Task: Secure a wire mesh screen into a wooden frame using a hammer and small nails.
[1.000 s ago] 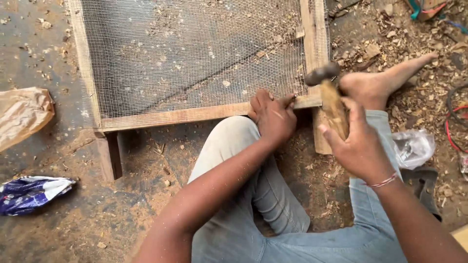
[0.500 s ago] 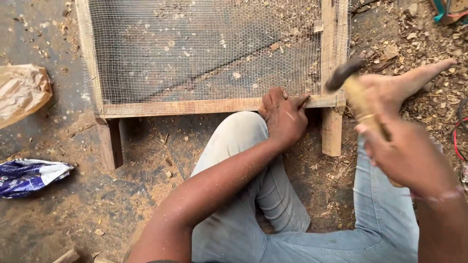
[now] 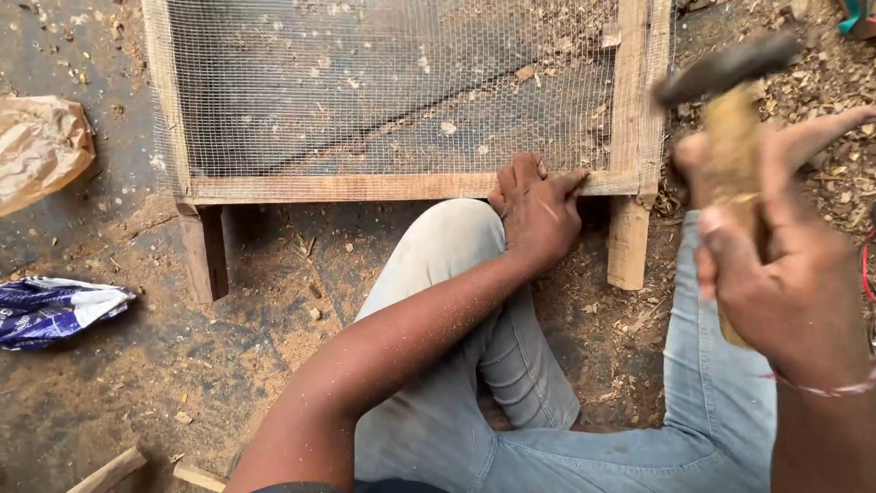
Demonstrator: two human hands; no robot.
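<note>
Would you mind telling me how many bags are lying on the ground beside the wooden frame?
2: a crumpled brown bag at the left edge, level with the wire mesh frame, and a blue and white bag below it. Others may lie outside the view.

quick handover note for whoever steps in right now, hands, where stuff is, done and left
Left hand: fingers pressed on the near rail of the mesh-covered wooden frame, close to its right corner.
Right hand: gripping the wooden-handled hammer, raised above that corner, blurred.
Frame lies flat on the sawdust-strewn ground, against the knees.
Done: wire mesh lies across the frame.
Left: cannot tell how much of the edge is fastened; the right corner is where the hands are working.
</note>
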